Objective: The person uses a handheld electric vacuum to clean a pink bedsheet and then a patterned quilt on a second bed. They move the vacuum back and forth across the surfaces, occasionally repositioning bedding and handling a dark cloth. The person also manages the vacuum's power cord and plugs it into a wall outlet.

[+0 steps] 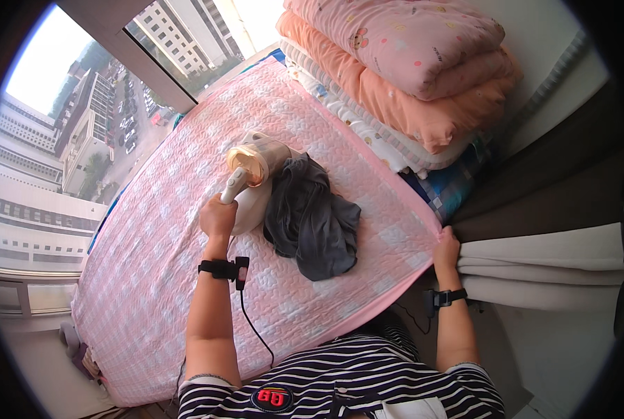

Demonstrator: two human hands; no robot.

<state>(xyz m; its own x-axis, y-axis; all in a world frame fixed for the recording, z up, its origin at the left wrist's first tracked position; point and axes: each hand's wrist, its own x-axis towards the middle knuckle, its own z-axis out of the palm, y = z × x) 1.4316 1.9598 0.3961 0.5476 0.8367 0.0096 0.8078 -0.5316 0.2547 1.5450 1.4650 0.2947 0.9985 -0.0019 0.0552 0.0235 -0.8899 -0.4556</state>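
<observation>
My left hand [219, 216] grips the light handle of a handheld vacuum cleaner [262, 157] with a clear, amber-tinted front. Beside it, a crumpled dark grey cloth [312, 220] lies on a pink and white quilted bedspread [160, 220]. A rounded white part shows under the cleaner, partly hidden by it and the cloth. At the right, my right hand [446, 246] pinches the corner of the bedspread's pink border. Each wrist wears a black strap with a small device.
Folded bedding [396, 68] is stacked at the bed's upper right. A window frame [149, 52] borders the bed at the upper left. Grey curtains [542, 262] hang close to my right hand. A black cable [254, 330] runs from the left wrist device across the bedspread.
</observation>
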